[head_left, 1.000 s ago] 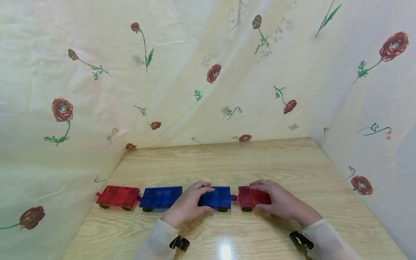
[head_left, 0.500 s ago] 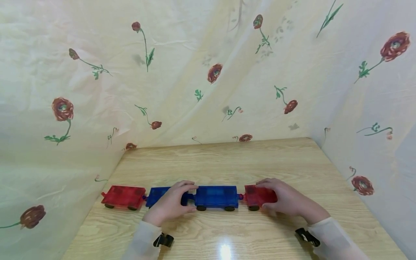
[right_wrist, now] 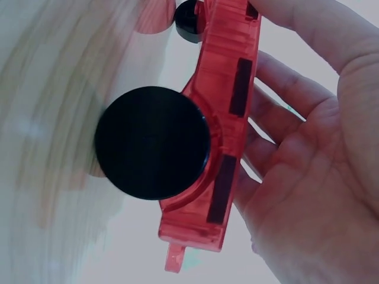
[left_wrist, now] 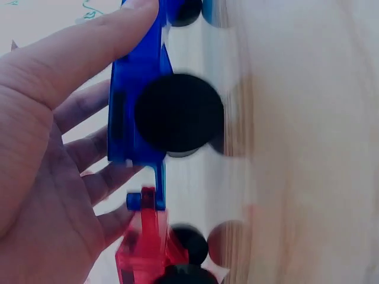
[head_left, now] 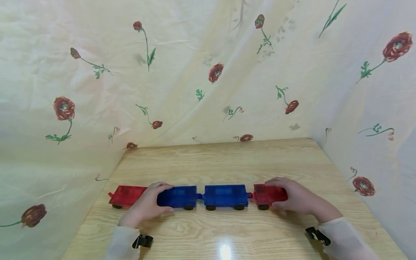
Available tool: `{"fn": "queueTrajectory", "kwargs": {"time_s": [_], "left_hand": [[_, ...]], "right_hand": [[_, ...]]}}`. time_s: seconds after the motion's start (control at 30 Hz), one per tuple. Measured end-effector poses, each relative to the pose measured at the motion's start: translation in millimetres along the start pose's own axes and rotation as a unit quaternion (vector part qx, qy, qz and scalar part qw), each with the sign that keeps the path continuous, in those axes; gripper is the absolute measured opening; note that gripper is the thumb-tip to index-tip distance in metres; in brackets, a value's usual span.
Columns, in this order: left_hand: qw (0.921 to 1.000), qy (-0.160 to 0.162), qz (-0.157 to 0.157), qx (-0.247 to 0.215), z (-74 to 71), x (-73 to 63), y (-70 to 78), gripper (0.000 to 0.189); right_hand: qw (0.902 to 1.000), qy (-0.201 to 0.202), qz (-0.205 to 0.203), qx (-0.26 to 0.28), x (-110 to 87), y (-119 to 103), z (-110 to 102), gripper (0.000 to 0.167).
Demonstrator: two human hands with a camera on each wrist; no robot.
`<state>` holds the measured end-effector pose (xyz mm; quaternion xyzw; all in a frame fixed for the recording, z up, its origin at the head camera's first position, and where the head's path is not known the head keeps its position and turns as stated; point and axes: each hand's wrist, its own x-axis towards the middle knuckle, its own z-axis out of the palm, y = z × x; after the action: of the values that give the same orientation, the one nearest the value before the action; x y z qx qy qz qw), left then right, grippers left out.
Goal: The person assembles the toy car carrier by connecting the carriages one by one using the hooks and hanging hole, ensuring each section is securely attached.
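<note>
A row of translucent toy train cars, coupled end to end, stands on its black wheels. My right hand grips the red train car at the right end, thumb on the near side and fingers on the far side. To its left comes a blue train car, then a second blue train car. Around that second one's left end lies my left hand, its fingers loosely spread and its thumb along the near side. Behind this hand the leftmost red train car is partly hidden; its coupling shows in the left wrist view.
The wooden table carries the whole row near its middle. Flower-printed cloth hangs behind the table and along both sides. The row's left end is close to the table's left edge.
The whole row has shifted right together with my right hand. My left hand has slid left along the cars, from the right blue car to the left blue one.
</note>
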<state>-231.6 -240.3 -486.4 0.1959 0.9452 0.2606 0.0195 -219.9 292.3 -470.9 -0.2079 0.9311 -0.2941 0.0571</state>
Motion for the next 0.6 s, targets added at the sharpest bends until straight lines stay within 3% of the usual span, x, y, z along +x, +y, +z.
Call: {"fn": "queueTrajectory", "kwargs": {"time_s": [0.6], "left_hand": [[0.9998,0.001,-0.011,-0.015,4.3,-0.3,-2.4,0.078]], "right_hand": [[1.0,-0.005,-0.003,0.007,-5.3,8.9,-7.3,0.065]]}}
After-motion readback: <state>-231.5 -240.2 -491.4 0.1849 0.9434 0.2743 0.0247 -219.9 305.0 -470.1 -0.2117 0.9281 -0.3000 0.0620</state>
